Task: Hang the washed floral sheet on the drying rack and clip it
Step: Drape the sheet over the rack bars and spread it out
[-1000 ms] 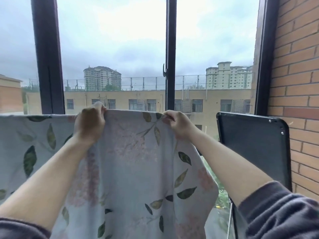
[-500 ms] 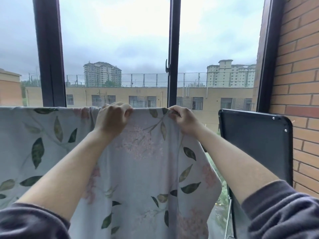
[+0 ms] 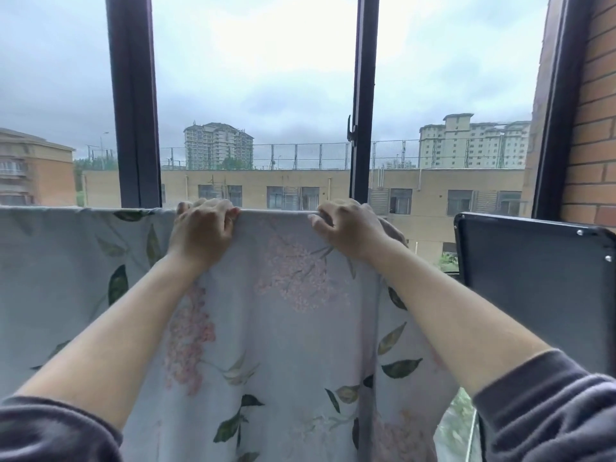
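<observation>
We grip the floral sheet (image 3: 293, 328) along its top fold.
Our left hand (image 3: 200, 235) and right hand (image 3: 350, 231) curl fingers over that fold; the cloth hangs down before the window frame (image 3: 133, 128).

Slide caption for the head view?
The left hand and right hand grip the floral sheet along its top edge, facing a window.
</observation>
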`<state>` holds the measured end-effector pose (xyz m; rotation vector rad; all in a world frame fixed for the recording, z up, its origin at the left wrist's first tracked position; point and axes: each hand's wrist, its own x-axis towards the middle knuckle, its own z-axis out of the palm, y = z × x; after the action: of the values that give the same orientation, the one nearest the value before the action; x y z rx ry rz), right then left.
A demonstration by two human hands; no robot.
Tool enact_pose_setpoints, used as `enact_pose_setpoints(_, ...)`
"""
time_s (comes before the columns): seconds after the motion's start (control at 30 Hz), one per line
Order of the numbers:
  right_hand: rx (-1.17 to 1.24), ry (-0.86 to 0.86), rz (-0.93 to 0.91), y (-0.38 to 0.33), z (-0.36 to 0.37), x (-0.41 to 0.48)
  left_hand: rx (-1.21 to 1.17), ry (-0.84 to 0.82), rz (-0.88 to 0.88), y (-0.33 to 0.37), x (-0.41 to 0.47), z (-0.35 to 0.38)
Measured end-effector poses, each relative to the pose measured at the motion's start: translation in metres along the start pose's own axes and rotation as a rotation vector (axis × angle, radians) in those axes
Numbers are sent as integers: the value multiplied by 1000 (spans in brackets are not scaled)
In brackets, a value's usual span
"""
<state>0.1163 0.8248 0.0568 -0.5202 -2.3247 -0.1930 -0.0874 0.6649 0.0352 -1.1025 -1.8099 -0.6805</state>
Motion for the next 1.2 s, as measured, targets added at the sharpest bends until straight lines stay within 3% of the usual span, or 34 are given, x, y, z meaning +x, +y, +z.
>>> enact_pose_setpoints(0.37,-143,176,35,-31,20,7,29,23,13,-66,-10,-26)
enact_pose_setpoints(0.5,-114,124,-9,-29,16,1,52,1,25,-70,-11,-24)
enact_pose_setpoints(0.63,-57,110,171,10,9,-30,71,-19,5,-66,-7,-22)
enact_pose_setpoints(0.8,153,23,459,52,-15,-64,18,-15,35,-15,-3,-14)
enact_pose_setpoints(0.9,63,-82,566,64,-30,-67,-50,-42,88,34,2,-4)
enact_pose_setpoints(1.03,-19,-269,644,65,-23,-73,-105,-64,133,96,9,7)
enact_pose_setpoints(1.2,-77,-265,565,77,-18,-70,-104,-90,113,126,12,19)
